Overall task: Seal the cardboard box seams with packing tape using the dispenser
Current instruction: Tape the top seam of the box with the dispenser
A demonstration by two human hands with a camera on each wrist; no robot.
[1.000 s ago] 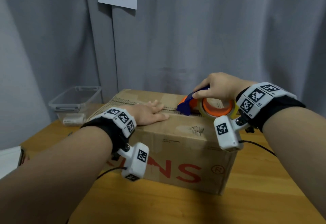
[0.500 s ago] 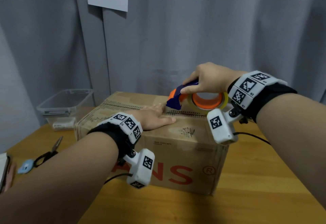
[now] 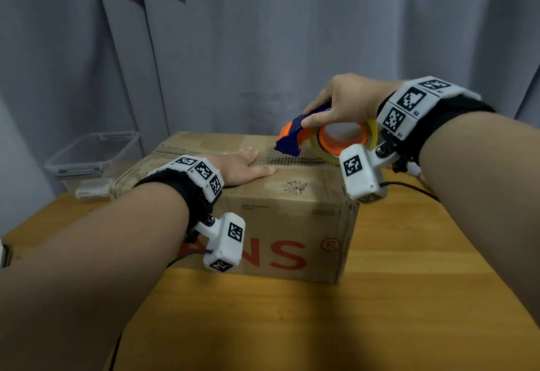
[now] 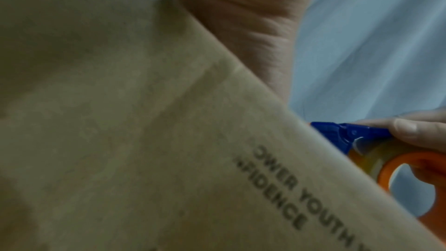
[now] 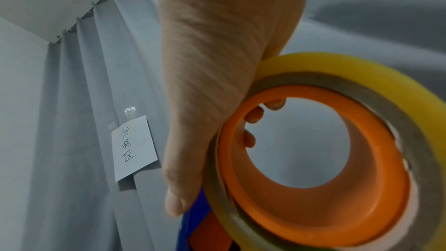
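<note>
While the left hand [image 3: 242, 166] lay flat, fingers straight, on the box [image 3: 280, 224] top beside the seam [image 3: 292, 161], the right hand [image 3: 344, 101] gripped the tape dispenser [image 3: 295, 136] just above that seam; box sat on table [image 3: 409, 297].

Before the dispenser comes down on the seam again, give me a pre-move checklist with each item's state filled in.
1. Right hand grips the tape dispenser: ok.
2. Left hand lies flat on the cardboard box, steadying it: ok.
3. Dispenser nose is lifted clear of the box top, not touching: ok for repositioning.
4. Centre seam ahead of the nose is exposed: ok, but the left fingertips lie close to the path, so watch them.
5. Free tape end ready at the blade: cannot tell.
6. Tape roll has tape left on it: ok.
</note>
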